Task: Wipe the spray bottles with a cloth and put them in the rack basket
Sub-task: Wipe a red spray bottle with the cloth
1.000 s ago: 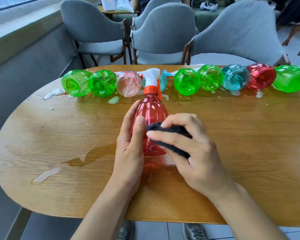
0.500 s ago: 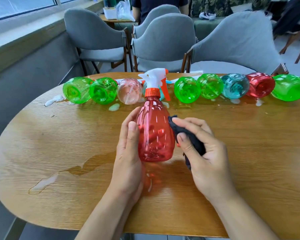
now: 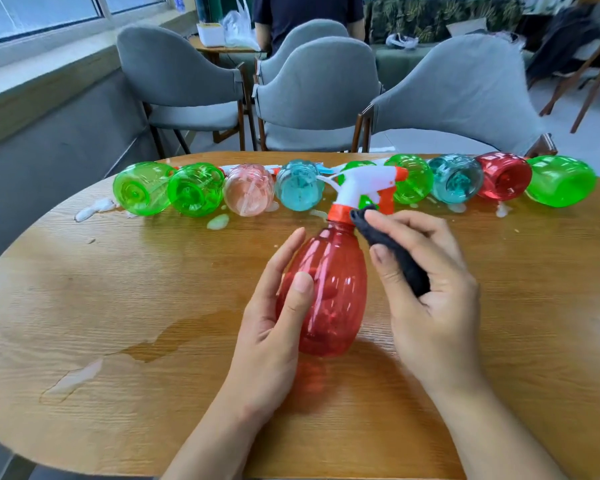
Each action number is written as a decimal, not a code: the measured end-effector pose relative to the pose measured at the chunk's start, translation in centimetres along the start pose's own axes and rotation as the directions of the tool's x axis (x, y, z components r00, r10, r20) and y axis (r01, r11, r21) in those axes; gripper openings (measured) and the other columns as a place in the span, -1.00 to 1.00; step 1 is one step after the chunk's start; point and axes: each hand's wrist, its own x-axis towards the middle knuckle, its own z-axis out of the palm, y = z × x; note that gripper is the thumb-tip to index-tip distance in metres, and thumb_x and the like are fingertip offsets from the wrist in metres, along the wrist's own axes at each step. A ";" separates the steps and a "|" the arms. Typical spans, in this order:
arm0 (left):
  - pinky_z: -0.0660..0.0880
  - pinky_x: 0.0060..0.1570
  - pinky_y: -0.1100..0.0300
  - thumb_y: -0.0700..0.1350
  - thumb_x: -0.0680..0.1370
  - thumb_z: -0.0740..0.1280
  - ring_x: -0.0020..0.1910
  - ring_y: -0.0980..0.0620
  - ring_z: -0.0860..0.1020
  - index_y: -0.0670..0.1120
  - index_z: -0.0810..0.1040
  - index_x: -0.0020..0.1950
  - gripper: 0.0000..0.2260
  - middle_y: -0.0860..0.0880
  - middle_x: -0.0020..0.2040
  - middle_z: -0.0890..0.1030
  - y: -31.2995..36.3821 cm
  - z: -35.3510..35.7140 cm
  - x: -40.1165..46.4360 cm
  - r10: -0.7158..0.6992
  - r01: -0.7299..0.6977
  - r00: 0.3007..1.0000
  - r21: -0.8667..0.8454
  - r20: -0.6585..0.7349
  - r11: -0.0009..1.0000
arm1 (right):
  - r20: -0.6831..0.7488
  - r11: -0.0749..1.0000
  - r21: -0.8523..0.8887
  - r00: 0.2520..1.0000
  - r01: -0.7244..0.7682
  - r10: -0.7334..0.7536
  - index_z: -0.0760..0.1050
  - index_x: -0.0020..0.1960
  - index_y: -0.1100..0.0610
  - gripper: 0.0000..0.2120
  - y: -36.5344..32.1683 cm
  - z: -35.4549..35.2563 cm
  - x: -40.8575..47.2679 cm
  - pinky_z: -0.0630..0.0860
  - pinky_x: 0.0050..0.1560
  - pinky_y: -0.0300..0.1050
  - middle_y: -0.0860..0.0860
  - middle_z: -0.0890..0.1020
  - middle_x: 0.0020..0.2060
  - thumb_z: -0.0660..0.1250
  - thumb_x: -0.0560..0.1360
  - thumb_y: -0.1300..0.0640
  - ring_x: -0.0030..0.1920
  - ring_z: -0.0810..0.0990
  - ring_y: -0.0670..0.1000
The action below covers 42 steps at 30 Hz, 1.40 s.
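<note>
A red spray bottle (image 3: pixel 329 289) with a white and orange trigger head is held above the wooden table (image 3: pixel 118 306), tilted with its head away from me. My left hand (image 3: pixel 274 317) grips its body from the left, thumb across the front. My right hand (image 3: pixel 426 282) holds a dark cloth (image 3: pixel 392 252) and presses it against the bottle's shoulder and orange collar. Several other spray bottles lie on their sides in a row along the far edge: green (image 3: pixel 141 188), pink (image 3: pixel 246 194), teal (image 3: pixel 298 185), red (image 3: pixel 503 174). No rack basket is in view.
White foam blobs (image 3: pixel 94 209) and a water puddle (image 3: pixel 146 348) lie on the table. Grey chairs (image 3: pixel 319 95) stand behind the far edge. A person sits at another table in the background.
The bottle has been raised and tilted further away. My right hand has slid the cloth from the bottle's lower body up along its right side to the neck.
</note>
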 end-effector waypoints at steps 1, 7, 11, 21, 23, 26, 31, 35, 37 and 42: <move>0.37 0.52 -0.30 0.18 0.66 0.31 0.54 -0.04 0.48 0.23 0.48 0.55 -0.57 0.08 0.52 0.54 -0.4 0.1 0.0 0.007 -0.007 1.000 -0.018 0.014 1.000 | 0.015 0.999 -0.027 1.000 0.019 -0.019 0.63 0.33 0.12 -0.72 0.0 -0.1 0.2 0.42 0.28 -0.29 0.00 0.57 0.15 0.37 0.65 0.22 0.24 0.57 -0.04; 0.40 0.52 -0.27 0.12 0.71 0.26 0.50 -0.03 0.52 0.14 0.48 0.56 -0.60 0.05 0.48 0.59 -0.5 -0.5 0.3 0.011 -0.010 0.997 0.001 -0.071 1.000 | 0.207 0.971 -0.095 0.958 0.219 -0.196 0.67 0.30 0.10 -0.75 0.2 0.7 -0.9 0.51 0.27 0.00 0.06 0.57 0.15 0.38 0.64 0.18 0.22 0.58 0.08; 0.48 0.47 -0.21 0.11 0.72 0.22 0.43 -0.08 0.59 0.11 0.50 0.54 -0.61 0.02 0.43 0.63 -0.1 -0.9 0.8 0.003 -0.013 0.981 -0.049 -0.195 0.999 | 0.370 0.927 -0.057 0.871 0.370 -0.324 0.71 0.25 0.07 -0.79 0.2 1.1 -2.1 0.44 0.32 -0.07 0.06 0.61 0.14 0.43 0.64 0.18 0.21 0.55 0.09; 0.42 0.51 -0.25 0.16 0.72 0.24 0.51 -0.01 0.51 0.20 0.50 0.55 -0.61 0.09 0.49 0.57 -0.1 0.1 0.2 0.080 -0.081 0.995 -0.009 -0.066 0.997 | 0.030 0.990 -0.037 0.990 0.140 -0.139 0.64 0.30 0.11 -0.74 -0.6 0.3 -0.4 0.45 0.30 -0.17 0.05 0.56 0.15 0.35 0.64 0.23 0.24 0.57 -0.03; 0.39 0.52 -0.27 0.14 0.69 0.23 0.54 -0.01 0.48 0.23 0.49 0.54 -0.60 0.11 0.51 0.56 -0.3 0.1 0.1 0.101 -0.101 0.995 0.029 -0.006 0.995 | 0.056 0.994 -0.055 0.994 0.099 -0.096 0.64 0.33 0.10 -0.73 -0.2 0.5 0.0 0.47 0.29 -0.16 0.02 0.56 0.16 0.35 0.65 0.21 0.24 0.57 -0.01; 0.41 0.51 -0.24 0.15 0.72 0.27 0.51 0.01 0.52 0.24 0.53 0.51 -0.65 0.09 0.47 0.60 -0.3 -0.1 0.2 0.078 -0.079 0.996 -0.014 -0.050 0.997 | 0.142 0.983 -0.091 0.979 0.158 -0.145 0.66 0.31 0.08 -0.74 0.2 0.8 -0.7 0.52 0.26 0.00 0.02 0.56 0.16 0.38 0.65 0.19 0.22 0.58 0.06; 0.46 0.47 -0.21 0.18 0.68 0.25 0.40 -0.07 0.61 0.20 0.59 0.45 -0.64 0.01 0.40 0.66 0.3 -1.1 1.0 -0.010 -0.025 0.975 -0.153 -0.221 0.988 | 0.338 0.930 -0.065 0.885 0.363 -0.322 0.71 0.26 0.07 -0.78 0.3 1.6 -2.5 0.47 0.29 -0.06 0.06 0.60 0.14 0.42 0.64 0.20 0.20 0.56 0.10; 0.48 0.43 -0.23 0.22 0.69 0.25 0.43 -0.14 0.59 0.24 0.59 0.43 -0.67 -0.03 0.43 0.63 1.1 -1.7 1.4 -0.040 -0.028 0.960 -0.233 -0.279 0.972 | 0.415 0.941 0.015 0.855 0.337 -0.312 0.73 0.22 0.05 -0.78 0.1 1.7 -3.1 0.47 0.27 -0.12 0.02 0.61 0.14 0.48 0.60 0.21 0.20 0.58 0.06; 0.46 0.44 -0.27 0.21 0.70 0.21 0.45 -0.23 0.56 0.21 0.55 0.48 -0.63 -0.07 0.45 0.61 1.0 -1.9 1.5 -0.043 -0.031 0.957 -0.249 -0.288 0.968 | 0.298 0.983 0.117 0.939 0.141 -0.170 0.71 0.21 0.03 -0.78 -0.3 1.6 -3.0 0.50 0.22 -0.17 -0.02 0.62 0.13 0.44 0.59 0.18 0.16 0.62 0.00; 0.38 0.49 -0.39 0.15 0.74 0.13 0.45 -0.14 0.57 0.15 0.54 0.49 -0.63 -0.05 0.45 0.61 0.5 -1.5 1.3 -0.070 0.019 0.978 -0.252 -0.196 0.968 | 0.166 0.776 0.505 0.925 -0.377 0.342 0.71 0.23 -0.07 -0.74 -0.3 2.4 -2.0 0.51 0.24 -0.19 0.01 0.67 0.22 0.35 0.60 0.06 0.23 0.64 -0.02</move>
